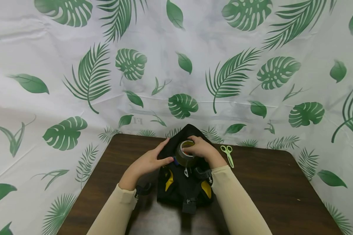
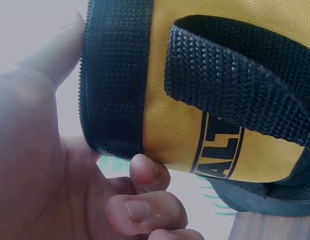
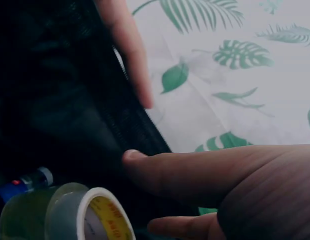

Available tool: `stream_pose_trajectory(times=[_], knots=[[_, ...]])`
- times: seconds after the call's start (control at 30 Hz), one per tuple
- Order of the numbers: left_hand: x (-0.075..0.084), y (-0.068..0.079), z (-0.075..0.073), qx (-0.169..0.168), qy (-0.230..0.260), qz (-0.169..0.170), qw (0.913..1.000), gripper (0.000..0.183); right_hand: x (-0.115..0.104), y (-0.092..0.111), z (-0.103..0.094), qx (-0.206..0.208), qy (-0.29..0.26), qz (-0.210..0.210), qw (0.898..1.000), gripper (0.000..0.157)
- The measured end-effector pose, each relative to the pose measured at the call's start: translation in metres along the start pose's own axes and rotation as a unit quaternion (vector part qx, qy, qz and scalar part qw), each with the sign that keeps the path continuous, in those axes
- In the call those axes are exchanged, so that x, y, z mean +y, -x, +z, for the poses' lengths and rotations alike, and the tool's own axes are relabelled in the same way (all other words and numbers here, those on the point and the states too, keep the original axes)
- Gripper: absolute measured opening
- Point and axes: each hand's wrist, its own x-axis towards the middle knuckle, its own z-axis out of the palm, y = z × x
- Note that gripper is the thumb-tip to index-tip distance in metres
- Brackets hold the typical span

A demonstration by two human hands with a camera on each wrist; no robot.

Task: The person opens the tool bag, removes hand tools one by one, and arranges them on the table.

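Note:
A black and yellow tool bag (image 1: 176,191) stands on the table with its zipped top spread wide. My left hand (image 1: 148,161) holds the bag's left side; in the left wrist view its thumb lies along the black zipper edge (image 2: 115,75) and its fingertips meet the yellow wall. A roll of clear tape (image 3: 67,215) sits in the bag's mouth beside a blue item (image 3: 20,190). Over the roll reaches my right hand (image 1: 204,151), index finger and thumb extended and apart, thumb overlapping the roll's hole in the head view. Its other fingers are hidden.
Light green scissors (image 1: 227,155) lie right of the bag on the dark wooden table (image 1: 267,182). A white cloth with green leaves (image 1: 156,71) hangs behind the table. Black straps circle both wrists.

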Motion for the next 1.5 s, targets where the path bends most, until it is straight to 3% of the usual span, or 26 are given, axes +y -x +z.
stream_pose_trajectory(times=[0.2, 0.5, 0.77, 1.13, 1.5], knots=[[0.001, 0.0, 0.0, -0.001, 0.001, -0.003, 1.0, 0.095, 0.007, -0.005, 0.005, -0.004, 0.004, -0.001, 1.0, 0.085], [-0.001, -0.001, 0.001, 0.001, 0.002, -0.007, 1.0, 0.095, 0.016, -0.013, 0.011, -0.004, 0.071, -0.003, 0.997, 0.104], [0.0, -0.001, 0.0, 0.002, 0.006, -0.013, 0.9999, 0.096, 0.015, -0.012, 0.01, 0.012, 0.121, -0.004, 0.993, 0.095], [0.0, 0.0, -0.003, -0.007, 0.006, -0.01, 0.9999, 0.098, 0.008, -0.003, 0.011, 0.052, 0.063, 0.001, 0.997, 0.094], [-0.001, 0.0, -0.001, -0.007, 0.011, -0.009, 0.9999, 0.095, -0.003, 0.01, 0.006, 0.068, 0.084, -0.028, 0.994, 0.09]])
